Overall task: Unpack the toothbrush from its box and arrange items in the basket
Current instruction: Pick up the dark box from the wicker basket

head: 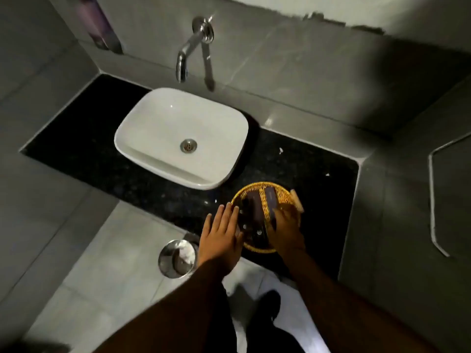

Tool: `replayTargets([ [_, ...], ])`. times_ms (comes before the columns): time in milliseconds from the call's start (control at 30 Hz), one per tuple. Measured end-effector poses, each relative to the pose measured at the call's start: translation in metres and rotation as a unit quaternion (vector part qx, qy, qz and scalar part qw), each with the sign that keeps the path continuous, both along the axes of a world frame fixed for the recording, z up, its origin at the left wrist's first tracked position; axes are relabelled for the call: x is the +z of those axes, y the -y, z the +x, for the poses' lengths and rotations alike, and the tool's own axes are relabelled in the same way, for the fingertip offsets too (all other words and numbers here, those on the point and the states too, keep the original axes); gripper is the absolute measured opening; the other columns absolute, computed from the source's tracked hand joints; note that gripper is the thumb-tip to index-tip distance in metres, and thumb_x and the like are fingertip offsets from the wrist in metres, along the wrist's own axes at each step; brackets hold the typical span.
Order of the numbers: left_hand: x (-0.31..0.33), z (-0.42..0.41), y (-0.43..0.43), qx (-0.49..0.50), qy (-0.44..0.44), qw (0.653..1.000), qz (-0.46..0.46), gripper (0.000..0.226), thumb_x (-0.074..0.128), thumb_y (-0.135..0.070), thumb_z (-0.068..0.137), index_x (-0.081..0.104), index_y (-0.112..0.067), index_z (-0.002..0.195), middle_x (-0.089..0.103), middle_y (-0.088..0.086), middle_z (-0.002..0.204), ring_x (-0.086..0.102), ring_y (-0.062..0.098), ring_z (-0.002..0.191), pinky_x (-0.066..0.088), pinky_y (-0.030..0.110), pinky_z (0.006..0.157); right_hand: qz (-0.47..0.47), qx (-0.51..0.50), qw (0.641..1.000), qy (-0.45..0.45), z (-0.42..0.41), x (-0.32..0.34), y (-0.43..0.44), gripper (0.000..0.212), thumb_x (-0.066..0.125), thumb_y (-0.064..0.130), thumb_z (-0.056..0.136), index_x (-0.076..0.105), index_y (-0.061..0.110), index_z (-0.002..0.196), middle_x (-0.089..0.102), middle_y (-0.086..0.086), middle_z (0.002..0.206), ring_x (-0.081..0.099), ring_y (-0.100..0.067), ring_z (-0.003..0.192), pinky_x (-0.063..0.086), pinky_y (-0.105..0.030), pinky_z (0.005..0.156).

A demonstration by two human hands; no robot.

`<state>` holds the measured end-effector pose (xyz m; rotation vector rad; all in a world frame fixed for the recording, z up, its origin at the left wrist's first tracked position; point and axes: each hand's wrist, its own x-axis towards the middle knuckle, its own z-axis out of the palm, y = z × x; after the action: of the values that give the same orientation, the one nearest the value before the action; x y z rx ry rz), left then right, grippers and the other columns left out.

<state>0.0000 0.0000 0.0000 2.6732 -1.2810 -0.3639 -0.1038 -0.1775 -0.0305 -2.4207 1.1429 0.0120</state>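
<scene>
A round yellow wicker basket (279, 193) sits on the black counter near its front edge, right of the sink. Inside lie dark flat boxes: one long box (256, 207) in the middle and another (270, 197) to its right. A pale small object (297, 202) rests against the basket's right rim. My left hand (221, 233) lies flat with spread fingers at the basket's left edge, fingertips on the dark items there. My right hand (286, 231) reaches into the basket from the front, fingers bent over the right box; whether it grips that box is hidden.
A white rectangular sink (153, 118) stands at mid-counter under a chrome wall tap (190, 50). The black counter (318, 174) ends at a tiled wall on the right. A steel bin (177, 258) stands on the floor below the counter edge.
</scene>
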Motion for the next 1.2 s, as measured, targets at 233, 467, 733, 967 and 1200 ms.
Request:
replayTargets([
  [233, -0.005, -0.004, -0.009, -0.011, -0.020, 1.000, 0.019, 0.074, 0.036, -0.049, 0.109, 0.016, -0.021, 0.175, 0.012, 0.003, 0.184, 0.008, 0.024, 0.171, 0.011, 0.053, 0.138, 0.071, -0.124, 0.988, -0.059, 0.009, -0.040, -0.003, 0.069, 0.064, 0.041, 0.088, 0.045, 0.008, 0.145, 0.046, -0.018, 0.148, 0.039, -0.036, 0.139, 0.034, -0.047, 0.114],
  [467, 0.024, 0.018, 0.007, 0.020, -0.052, 0.998, 0.014, 0.072, 0.024, -0.051, 0.112, 0.002, -0.026, 0.175, -0.005, -0.004, 0.184, -0.007, 0.018, 0.171, -0.004, 0.046, 0.138, 0.056, -0.148, 0.987, 0.027, 0.003, -0.013, -0.001, 0.031, 0.073, 0.026, 0.077, 0.070, 0.010, 0.103, 0.060, -0.011, 0.115, 0.060, -0.029, 0.106, 0.057, -0.043, 0.088],
  [733, 0.052, 0.047, 0.057, 0.195, -0.335, 0.913, -0.127, 0.070, 0.046, -0.054, 0.110, 0.030, -0.026, 0.172, 0.053, 0.014, 0.167, 0.052, 0.034, 0.153, 0.044, 0.048, 0.124, 0.134, -0.045, 0.986, 0.094, -0.020, 0.038, -0.019, 0.035, 0.069, 0.023, 0.083, 0.061, 0.022, 0.117, 0.047, 0.007, 0.116, 0.050, -0.010, 0.104, 0.043, -0.008, 0.078],
  [967, 0.039, 0.062, 0.051, 0.237, -0.421, 0.855, -0.189, 0.031, 0.062, -0.028, 0.108, 0.082, -0.007, 0.118, 0.083, 0.016, 0.105, 0.080, 0.030, 0.093, 0.070, 0.048, 0.080, 0.192, 0.004, 0.973, 0.124, -0.030, 0.053, -0.026, 0.030, 0.072, 0.020, 0.086, 0.060, 0.031, 0.111, 0.062, 0.016, 0.099, 0.061, 0.001, 0.095, 0.047, -0.013, 0.076],
  [1200, 0.051, 0.066, 0.038, 0.245, -0.454, 0.827, -0.223, 0.025, 0.054, -0.016, 0.113, 0.075, -0.007, 0.103, 0.075, 0.017, 0.096, 0.076, 0.037, 0.087, 0.069, 0.052, 0.078, 0.197, 0.049, 0.972, 0.117, -0.021, 0.057, -0.026, 0.033, 0.071, 0.033, 0.089, 0.065, 0.029, 0.121, 0.068, 0.012, 0.105, 0.063, -0.006, 0.101, 0.054, -0.028, 0.089],
])
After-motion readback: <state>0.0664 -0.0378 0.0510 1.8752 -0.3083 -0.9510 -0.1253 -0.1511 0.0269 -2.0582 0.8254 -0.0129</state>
